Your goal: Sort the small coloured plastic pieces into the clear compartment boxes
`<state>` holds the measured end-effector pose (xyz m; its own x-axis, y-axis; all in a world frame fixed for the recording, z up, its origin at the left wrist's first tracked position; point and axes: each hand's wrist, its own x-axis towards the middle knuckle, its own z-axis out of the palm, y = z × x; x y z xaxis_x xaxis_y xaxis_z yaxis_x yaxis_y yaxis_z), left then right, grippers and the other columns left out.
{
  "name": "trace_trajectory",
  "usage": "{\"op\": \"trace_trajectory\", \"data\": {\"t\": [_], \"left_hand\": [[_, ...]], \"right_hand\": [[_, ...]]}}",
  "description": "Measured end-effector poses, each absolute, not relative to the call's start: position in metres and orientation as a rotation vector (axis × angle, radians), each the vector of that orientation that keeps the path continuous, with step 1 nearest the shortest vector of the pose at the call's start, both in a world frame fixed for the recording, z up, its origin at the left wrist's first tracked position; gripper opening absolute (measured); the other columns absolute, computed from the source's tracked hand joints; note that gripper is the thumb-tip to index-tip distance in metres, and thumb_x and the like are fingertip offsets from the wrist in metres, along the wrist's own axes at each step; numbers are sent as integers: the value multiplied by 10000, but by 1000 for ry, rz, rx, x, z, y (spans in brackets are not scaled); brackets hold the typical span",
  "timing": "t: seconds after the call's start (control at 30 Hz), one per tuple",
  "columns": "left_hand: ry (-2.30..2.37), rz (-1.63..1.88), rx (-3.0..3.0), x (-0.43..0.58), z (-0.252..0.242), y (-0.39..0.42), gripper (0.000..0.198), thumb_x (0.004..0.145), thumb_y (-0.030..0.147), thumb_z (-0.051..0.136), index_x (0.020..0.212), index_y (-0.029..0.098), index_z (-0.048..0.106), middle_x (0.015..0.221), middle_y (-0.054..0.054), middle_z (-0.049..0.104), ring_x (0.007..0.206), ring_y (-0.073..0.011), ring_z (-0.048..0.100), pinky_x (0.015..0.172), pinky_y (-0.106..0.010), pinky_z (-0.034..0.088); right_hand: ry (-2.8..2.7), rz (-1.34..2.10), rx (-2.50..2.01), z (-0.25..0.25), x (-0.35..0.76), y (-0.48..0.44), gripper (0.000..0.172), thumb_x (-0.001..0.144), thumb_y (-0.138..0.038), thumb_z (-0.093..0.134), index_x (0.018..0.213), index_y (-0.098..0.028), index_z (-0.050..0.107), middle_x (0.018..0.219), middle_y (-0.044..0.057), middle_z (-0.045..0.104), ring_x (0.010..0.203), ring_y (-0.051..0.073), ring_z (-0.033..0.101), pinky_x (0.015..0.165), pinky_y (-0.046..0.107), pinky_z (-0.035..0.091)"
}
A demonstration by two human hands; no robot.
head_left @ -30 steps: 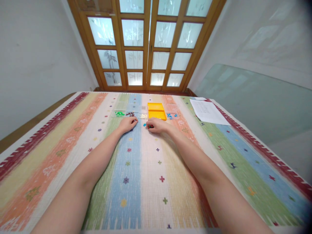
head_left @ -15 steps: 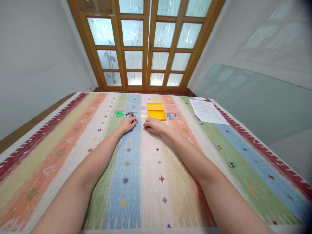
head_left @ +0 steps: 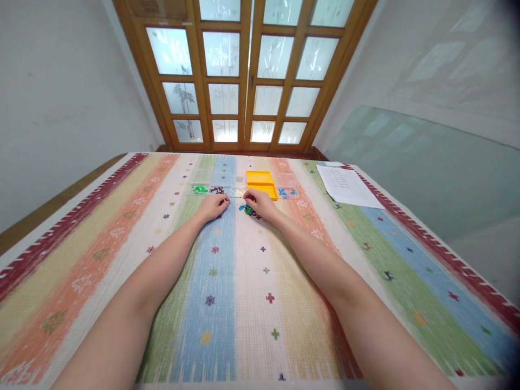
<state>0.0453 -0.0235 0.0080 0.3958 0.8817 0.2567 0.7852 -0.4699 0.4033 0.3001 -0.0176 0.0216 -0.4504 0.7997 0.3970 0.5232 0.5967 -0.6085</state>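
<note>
hands: bare, ungloved | forearms: bare, rounded, tapering | nails: too small to tell

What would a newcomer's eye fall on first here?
Probably the open yellow box, standing bright toward the far end of the striped cloth, just beyond the right hand. Next, the small pile of blue, green and dark pieces beside that hand; then the glass-paned wooden doors in the background.

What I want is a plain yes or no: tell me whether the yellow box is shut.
No, the yellow box lies open, its two halves spread out one behind the other.
</note>
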Motion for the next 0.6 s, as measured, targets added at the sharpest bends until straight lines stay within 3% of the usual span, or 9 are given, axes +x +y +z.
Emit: {"op": "trace_trajectory", "data": {"t": [0.37,0.6], "left_hand": [[1531,653,2469,57,14,-30,294,984,349,518,1103,229,759,1049,-79,772,961,-252,678,858,-349,492],[1477,566,2574,86,18,-38,268,963,301,552,1113,235,763,1056,-92,760,973,-271,678,854,-363,493]], "right_hand": [[-1822,629,-1199,4,299,1,150,853,-238,587,943,-204,701,886,20,727,794,176,647,789,303,517],[-1821,655,-1059,1,294,7,331,901,-177,556,1192,-208,709,1194,84,752,1090,204,700,1016,376,526]]}}
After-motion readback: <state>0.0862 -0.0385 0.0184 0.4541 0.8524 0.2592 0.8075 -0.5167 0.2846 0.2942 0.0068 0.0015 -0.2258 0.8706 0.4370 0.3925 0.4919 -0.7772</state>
